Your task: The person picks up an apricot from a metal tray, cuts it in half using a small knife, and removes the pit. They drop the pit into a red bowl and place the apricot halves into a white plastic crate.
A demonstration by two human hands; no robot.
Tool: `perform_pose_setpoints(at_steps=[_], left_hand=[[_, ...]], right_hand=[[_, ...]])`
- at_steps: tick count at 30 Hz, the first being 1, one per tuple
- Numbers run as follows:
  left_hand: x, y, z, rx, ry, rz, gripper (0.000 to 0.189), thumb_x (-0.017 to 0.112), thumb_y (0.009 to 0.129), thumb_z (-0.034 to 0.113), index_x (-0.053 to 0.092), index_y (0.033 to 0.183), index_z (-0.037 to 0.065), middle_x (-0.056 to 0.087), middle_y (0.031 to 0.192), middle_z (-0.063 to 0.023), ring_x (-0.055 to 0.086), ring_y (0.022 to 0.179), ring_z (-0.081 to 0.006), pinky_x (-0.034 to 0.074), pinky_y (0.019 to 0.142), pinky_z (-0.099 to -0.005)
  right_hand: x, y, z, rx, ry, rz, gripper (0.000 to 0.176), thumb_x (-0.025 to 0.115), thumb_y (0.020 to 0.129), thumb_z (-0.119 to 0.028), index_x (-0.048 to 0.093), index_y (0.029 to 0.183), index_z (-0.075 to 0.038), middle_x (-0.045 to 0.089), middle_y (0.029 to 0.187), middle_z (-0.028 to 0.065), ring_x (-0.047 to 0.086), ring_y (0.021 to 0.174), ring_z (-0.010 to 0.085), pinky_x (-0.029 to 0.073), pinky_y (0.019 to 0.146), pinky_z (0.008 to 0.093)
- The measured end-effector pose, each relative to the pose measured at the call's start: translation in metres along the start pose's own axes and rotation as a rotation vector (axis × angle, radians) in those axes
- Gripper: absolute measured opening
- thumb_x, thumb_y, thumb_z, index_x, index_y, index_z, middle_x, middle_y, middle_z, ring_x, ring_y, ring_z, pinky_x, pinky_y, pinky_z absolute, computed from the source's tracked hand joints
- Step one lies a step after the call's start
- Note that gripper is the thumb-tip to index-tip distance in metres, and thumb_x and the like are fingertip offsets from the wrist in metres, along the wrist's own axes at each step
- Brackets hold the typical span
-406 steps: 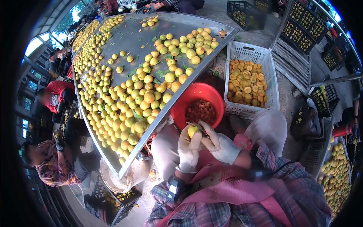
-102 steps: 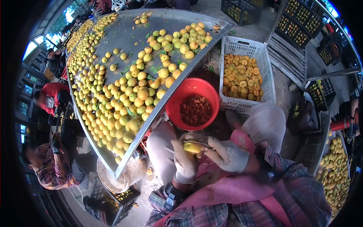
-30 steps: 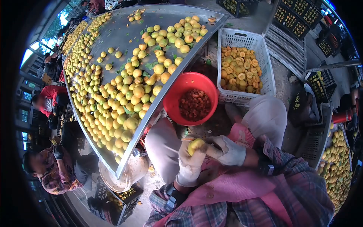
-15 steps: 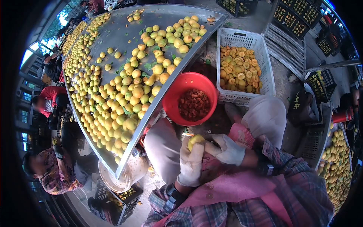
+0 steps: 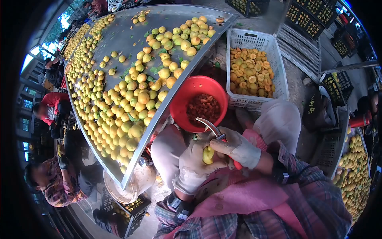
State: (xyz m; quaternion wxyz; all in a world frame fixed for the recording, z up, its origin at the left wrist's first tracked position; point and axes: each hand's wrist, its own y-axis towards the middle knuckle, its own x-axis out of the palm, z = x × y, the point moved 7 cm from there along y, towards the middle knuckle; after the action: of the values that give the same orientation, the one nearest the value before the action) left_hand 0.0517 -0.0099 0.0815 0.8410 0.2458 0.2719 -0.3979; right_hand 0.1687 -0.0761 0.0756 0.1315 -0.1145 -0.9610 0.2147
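Low over my lap, my left hand in a pale work glove is closed around a yellow-green apricot. My right hand, gloved too, grips red-handled shears with a curved metal end pointing up and left, just above the fruit. The red handle shows below the right fingers; part of the shears is hidden by the glove. Beyond my hands stands a red bucket with brown apricot pits in the bottom. Behind it to the right, a white crate holds apricot halves.
A metal sorting table spread with whole apricots slopes at my left, its raised edge near my knee. A white bucket sits under its corner. Co-workers sit further left. Black crates are stacked at the back right.
The shears have come into clear view in my right hand, over the apricot. My left hand has turned and shifted slightly left and down, still holding the fruit.
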Motion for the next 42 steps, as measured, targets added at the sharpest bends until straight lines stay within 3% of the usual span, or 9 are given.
perform_pose_setpoints(at_steps=[3, 7, 10, 13, 21, 25, 28, 30, 42], left_hand=[[0.000, 0.003, 0.008, 0.022, 0.068, -0.043, 0.079, 0.085, 0.057, 0.051, 0.055, 0.113, 0.004, 0.064, 0.095, -0.0142, 0.065, 0.086, -0.0348, 0.052, 0.073, -0.0396], [0.000, 0.002, 0.008, 0.052, 0.029, -0.044, 0.078, 0.083, 0.060, 0.053, 0.055, 0.112, 0.003, 0.063, 0.094, -0.0146, 0.065, 0.086, -0.0354, 0.052, 0.072, -0.0405], [0.001, -0.001, 0.005, 0.081, -0.004, -0.021, 0.070, 0.083, 0.065, 0.046, 0.055, 0.111, 0.001, 0.065, 0.092, -0.0149, 0.067, 0.083, -0.0332, 0.053, 0.072, -0.0384], [0.006, -0.005, -0.006, -0.006, -0.110, -0.002, 0.059, 0.081, 0.070, 0.035, 0.055, 0.109, -0.001, 0.067, 0.089, -0.0152, 0.068, 0.079, -0.0300, 0.053, 0.072, -0.0355], [0.000, 0.001, -0.009, 0.028, 0.008, 0.094, 0.064, 0.074, 0.069, 0.058, 0.058, 0.100, 0.003, 0.063, 0.079, -0.0159, 0.064, 0.070, -0.0370, 0.051, 0.061, -0.0418], [0.002, 0.001, -0.005, 0.095, 0.038, 0.113, 0.066, 0.075, 0.067, 0.058, 0.058, 0.099, 0.003, 0.062, 0.077, -0.0155, 0.063, 0.068, -0.0368, 0.050, 0.060, -0.0428], [0.004, 0.000, -0.007, 0.019, 0.039, 0.099, 0.062, 0.076, 0.067, 0.052, 0.058, 0.100, 0.003, 0.062, 0.077, -0.0156, 0.063, 0.068, -0.0368, 0.050, 0.061, -0.0427], [0.002, -0.001, -0.008, -0.024, 0.027, 0.124, 0.045, 0.067, 0.079, 0.036, 0.056, 0.102, -0.001, 0.065, 0.076, -0.0158, 0.067, 0.071, -0.0293, 0.051, 0.065, -0.0360], [0.013, -0.005, -0.016, -0.303, -0.366, 0.273, 0.037, 0.045, 0.095, 0.032, 0.055, 0.103, -0.003, 0.062, 0.079, -0.0094, 0.058, 0.069, -0.0134, 0.048, 0.062, -0.0278]], right_hand=[[0.003, 0.013, 0.010, -0.157, -0.019, -0.017, 0.032, 0.066, 0.089, -0.031, 0.056, 0.104, -0.004, 0.062, 0.086, 0.0057, 0.060, 0.069, 0.0091, 0.049, 0.055, 0.0244], [0.006, 0.017, 0.026, -0.058, 0.054, -0.076, 0.033, 0.066, 0.089, -0.030, 0.056, 0.107, -0.004, 0.062, 0.090, 0.0070, 0.059, 0.072, 0.0091, 0.050, 0.062, 0.0240], [0.009, 0.024, 0.030, -0.342, -0.003, -0.045, 0.036, 0.066, 0.089, -0.029, 0.054, 0.112, -0.004, 0.061, 0.092, 0.0090, 0.058, 0.066, 0.0091, 0.049, 0.055, 0.0228], [0.011, 0.023, 0.038, -0.201, 0.176, -0.047, 0.037, 0.065, 0.090, -0.028, 0.053, 0.115, -0.003, 0.060, 0.095, 0.0101, 0.058, 0.057, 0.0095, 0.046, 0.046, 0.0226], [0.018, 0.019, 0.032, 0.025, 0.257, -0.110, 0.033, 0.061, 0.093, -0.035, 0.059, 0.105, -0.004, 0.061, 0.093, 0.0076, 0.056, 0.053, 0.0084, 0.043, 0.041, 0.0218], [0.014, 0.022, 0.022, -0.258, 0.137, -0.006, 0.030, 0.060, 0.094, -0.036, 0.062, 0.098, -0.006, 0.062, 0.088, 0.0053, 0.055, 0.056, 0.0061, 0.042, 0.042, 0.0204], [0.021, 0.011, 0.020, 0.065, 0.258, -0.075, 0.028, 0.060, 0.094, -0.036, 0.060, 0.100, -0.009, 0.060, 0.079, 0.0025, 0.053, 0.057, 0.0044, 0.040, 0.042, 0.0196], [0.024, 0.010, 0.022, 0.131, 0.402, -0.013, 0.025, 0.060, 0.095, -0.033, 0.055, 0.105, -0.011, 0.057, 0.073, 0.0016, 0.050, 0.052, 0.0050, 0.039, 0.040, 0.0204], [0.025, 0.021, 0.042, 0.038, 0.457, 0.105, 0.025, 0.058, 0.095, -0.029, 0.050, 0.108, -0.009, 0.054, 0.074, 0.0036, 0.048, 0.045, 0.0096, 0.039, 0.038, 0.0249]])
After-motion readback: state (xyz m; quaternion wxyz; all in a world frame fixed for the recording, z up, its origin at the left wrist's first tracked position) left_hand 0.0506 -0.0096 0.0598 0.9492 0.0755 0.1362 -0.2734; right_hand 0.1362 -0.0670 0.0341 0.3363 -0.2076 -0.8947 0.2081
